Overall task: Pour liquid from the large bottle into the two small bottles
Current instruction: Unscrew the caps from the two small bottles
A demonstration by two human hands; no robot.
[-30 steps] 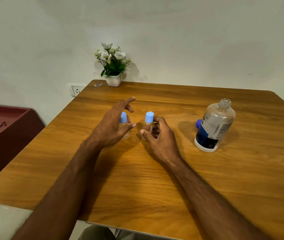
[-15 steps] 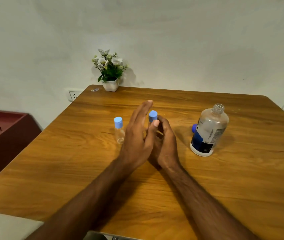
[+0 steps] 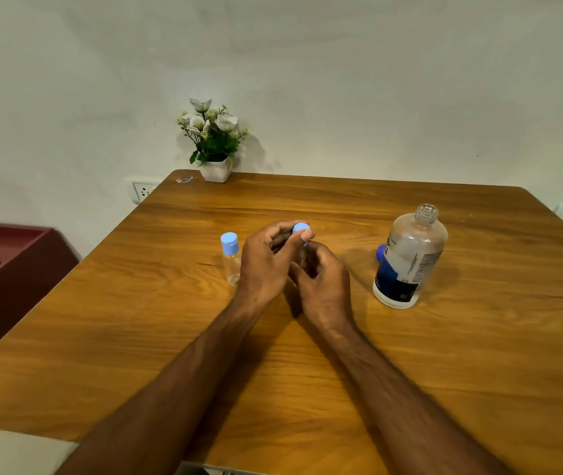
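Note:
A large clear bottle (image 3: 409,258) with a dark blue label stands uncapped at the right of the wooden table (image 3: 136,337); its blue cap (image 3: 381,252) lies just behind it on the left. One small clear bottle (image 3: 230,258) with a light blue cap stands alone left of my hands. My right hand (image 3: 321,279) grips the body of the second small bottle, which is mostly hidden. My left hand (image 3: 266,262) pinches that bottle's light blue cap (image 3: 300,230) between thumb and fingers.
A white pot of white flowers (image 3: 214,142) stands at the table's far left corner, with a small shiny scrap (image 3: 184,180) beside it. A dark red cabinet (image 3: 6,269) sits left of the table. A wall socket (image 3: 143,191) is behind the table edge.
My left hand left the first small bottle, moved right and closed its fingers on the cap of the bottle in my right hand.

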